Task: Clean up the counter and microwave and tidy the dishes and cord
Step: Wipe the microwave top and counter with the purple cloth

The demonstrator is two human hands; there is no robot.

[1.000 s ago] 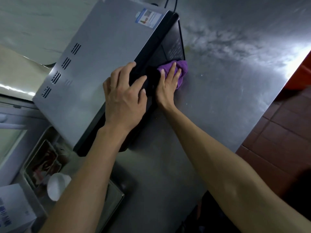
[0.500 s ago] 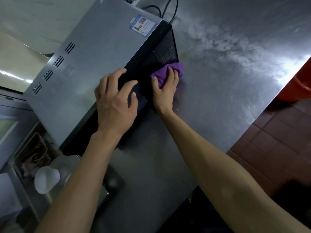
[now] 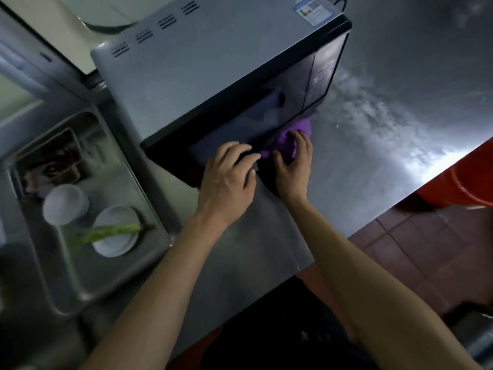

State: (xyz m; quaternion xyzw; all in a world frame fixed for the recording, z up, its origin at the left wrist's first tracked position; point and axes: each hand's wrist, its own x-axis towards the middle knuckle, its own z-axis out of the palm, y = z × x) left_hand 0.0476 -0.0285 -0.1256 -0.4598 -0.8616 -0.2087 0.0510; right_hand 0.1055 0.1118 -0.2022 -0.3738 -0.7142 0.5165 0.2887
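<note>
A silver microwave (image 3: 213,70) with a black door stands on the steel counter (image 3: 373,134). My left hand (image 3: 229,177) rests with spread fingers on the lower front of the door. Just to its right, my right hand (image 3: 293,161) curls its fingers over a bunched purple cloth (image 3: 298,129), which is pressed against the door's bottom edge where it meets the counter. A black cord (image 3: 341,0) shows behind the microwave's top right corner. To the left, in the sink (image 3: 128,166), lie a white bowl (image 3: 65,204) and a white plate (image 3: 117,244) with a green stalk across it.
A dirty tray (image 3: 50,161) sits at the back of the sink. A red bucket (image 3: 464,182) stands on the tiled floor beyond the counter's right edge. Pale smears streak the counter right of the microwave.
The view swung so the sink and dishes show more. Both hands slid down the door front, and my right hand's fingers went from flat on the cloth to curled over it.
</note>
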